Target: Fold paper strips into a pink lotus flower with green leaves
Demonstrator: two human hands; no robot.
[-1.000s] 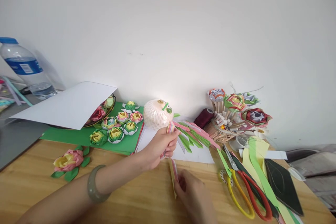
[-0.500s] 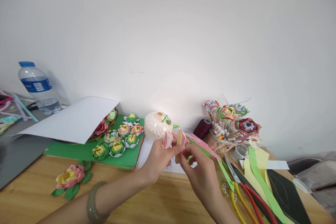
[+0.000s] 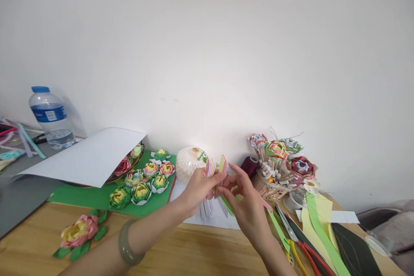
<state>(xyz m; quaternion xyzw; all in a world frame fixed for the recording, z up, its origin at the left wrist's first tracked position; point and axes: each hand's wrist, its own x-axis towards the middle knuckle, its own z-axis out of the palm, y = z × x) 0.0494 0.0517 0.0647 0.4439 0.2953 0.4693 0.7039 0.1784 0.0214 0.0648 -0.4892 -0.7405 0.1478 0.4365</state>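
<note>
In the middle of the view my left hand is closed around a stack of folded coloured paper pieces, their layered edges poking up above the thumb. A separate yellow-and-pink folded paper piece stands upright beside the stack, between both hands. My right hand pinches at this piece with thumb and fingers; its lower part is hidden by the fingers. Pale paper ends hang below my left hand. Behind the hands sits a round item in a white foam net.
Several folded paper flowers lie on a green sheet at left, with a larger pink flower in front. A water bottle stands behind. On the right are a flower basket, a thread spool, scissors and paper strips.
The view has shifted slightly, so the scene sits lower. My right hand's fingers have spread and moved up beside the upright folded piece. My left hand keeps its hold on the stack.
</note>
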